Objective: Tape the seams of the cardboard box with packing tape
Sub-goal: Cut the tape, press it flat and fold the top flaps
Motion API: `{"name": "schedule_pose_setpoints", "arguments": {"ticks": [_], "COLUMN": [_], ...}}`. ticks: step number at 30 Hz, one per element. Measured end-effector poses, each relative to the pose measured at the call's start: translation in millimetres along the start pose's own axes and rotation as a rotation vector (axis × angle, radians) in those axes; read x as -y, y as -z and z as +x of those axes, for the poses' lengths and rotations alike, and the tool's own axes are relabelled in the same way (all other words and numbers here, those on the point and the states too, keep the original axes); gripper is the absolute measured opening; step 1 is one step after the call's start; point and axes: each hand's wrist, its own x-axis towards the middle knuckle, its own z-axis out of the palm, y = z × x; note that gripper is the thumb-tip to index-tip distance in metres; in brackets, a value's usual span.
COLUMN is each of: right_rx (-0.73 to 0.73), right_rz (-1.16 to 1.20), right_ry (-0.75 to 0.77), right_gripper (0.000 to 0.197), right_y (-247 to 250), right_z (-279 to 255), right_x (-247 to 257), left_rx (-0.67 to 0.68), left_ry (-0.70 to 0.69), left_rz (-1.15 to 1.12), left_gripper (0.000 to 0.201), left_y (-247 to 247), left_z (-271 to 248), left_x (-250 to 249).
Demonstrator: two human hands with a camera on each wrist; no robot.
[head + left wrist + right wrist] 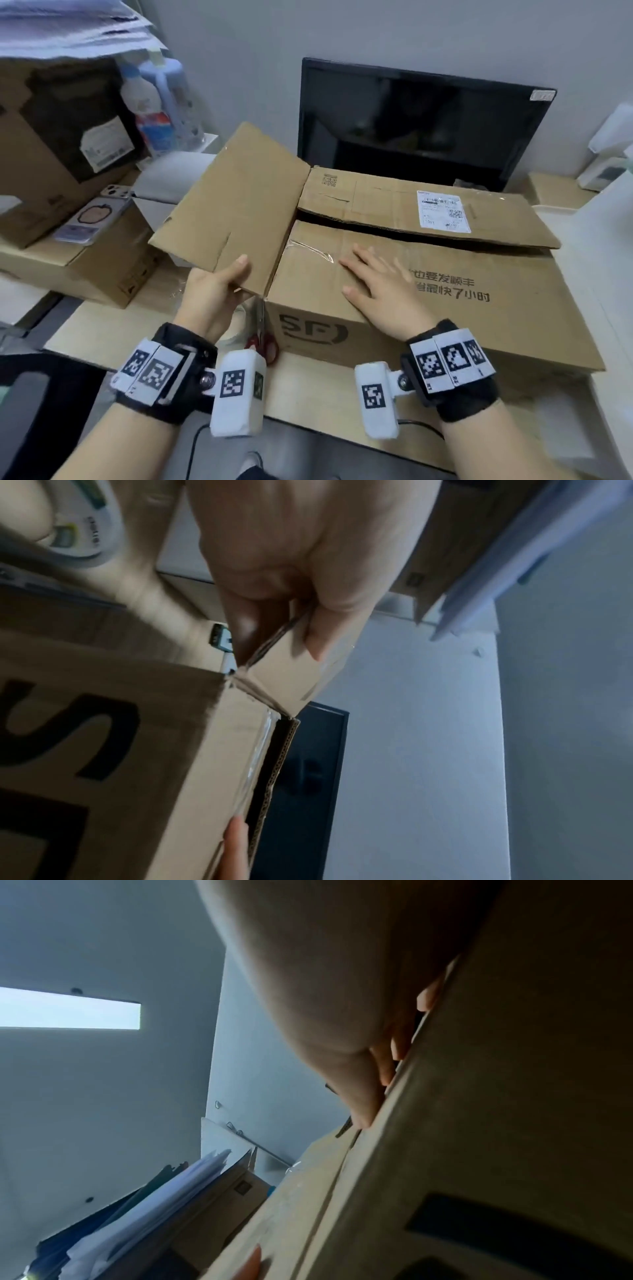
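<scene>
A large brown cardboard box [445, 308] with black print lies on the desk. Its left end flap [233, 212] stands raised, and my left hand [219, 287] pinches that flap's near edge, thumb on top. In the left wrist view the thumb and fingers [318, 631] clamp the flap's corner [284, 680]. My right hand [373, 281] lies flat, fingers spread, on the near top flap. Old clear tape [308, 251] clings near the left seam. The far top flap [428, 209] bears a white shipping label. A tape roll [78, 526] shows in the left wrist view.
Red-handled scissors [262, 339] lie by the box's left front corner. A black monitor [421, 123] stands behind the box. Stacked cartons [61, 164], a phone [92, 216], bottles [150, 106] and papers crowd the left side. White items sit at the far right.
</scene>
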Motion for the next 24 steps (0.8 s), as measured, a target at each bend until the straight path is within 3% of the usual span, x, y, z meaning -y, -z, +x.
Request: {"name": "schedule_pose_setpoints", "arguments": {"ticks": [2, 4, 7, 9, 10, 12, 14, 16, 18, 22, 23, 24], "right_rx": [-0.026, -0.05, -0.089, -0.14, -0.164, -0.206, -0.221, -0.204, -0.276, -0.647, -0.634, -0.53], "right_rz": [-0.023, -0.046, -0.02, 0.048, 0.073, 0.119, 0.181, 0.214, 0.155, 0.24, 0.243, 0.194], "right_ry": [0.021, 0.04, 0.115, 0.161, 0.182, 0.223, 0.216, 0.204, 0.162, -0.001, -0.059, -0.116], "right_gripper": [0.049, 0.05, 0.061, 0.062, 0.056, 0.045, 0.038, 0.034, 0.039, 0.021, 0.026, 0.037], "right_y": [-4.1, -6.7, -15.9, -18.9, -20.7, -22.5, -19.4, -14.6, -7.2, 13.4, 17.2, 17.4], "right_z": [-0.3, 1.1, 2.8, 5.9, 7.6, 8.4, 1.3, -8.7, -20.9, -34.1, -33.3, -30.8], "right_x": [-0.4, -2.3, 1.1, 8.7, 12.1, 17.1, 18.0, 14.8, 5.5, -15.6, -18.6, -21.8], "left_rx": [-0.014, -0.061, -0.121, 0.042, 0.219, 0.669, 0.93, 0.955, 0.926, 0.922, 0.933, 0.94], "left_ry": [0.064, 0.044, -0.212, -0.453, -0.534, -0.549, -0.499, -0.482, -0.512, -0.541, -0.535, -0.533], "left_rz": [-0.108, -0.12, 0.087, 0.289, 0.393, 0.673, 1.01, 1.218, 1.377, 1.639, 1.654, 1.668], "left_gripper": [0.012, 0.011, 0.019, 0.037, 0.05, 0.068, 0.07, 0.068, 0.056, 0.055, 0.055, 0.053], "left_y": [2.4, 2.9, -5.1, -18.4, -23.6, -32.5, -39.5, -43.0, -49.3, -55.2, -57.0, -58.3], "left_z": [5.3, 9.4, -5.6, -18.5, -21.6, -18.4, -5.2, 5.0, 8.9, 8.8, 8.6, 8.3], "left_x": [2.2, -0.7, -14.1, -25.4, -27.8, -30.3, -26.3, -17.7, -7.8, 0.3, -0.6, -2.0]}}
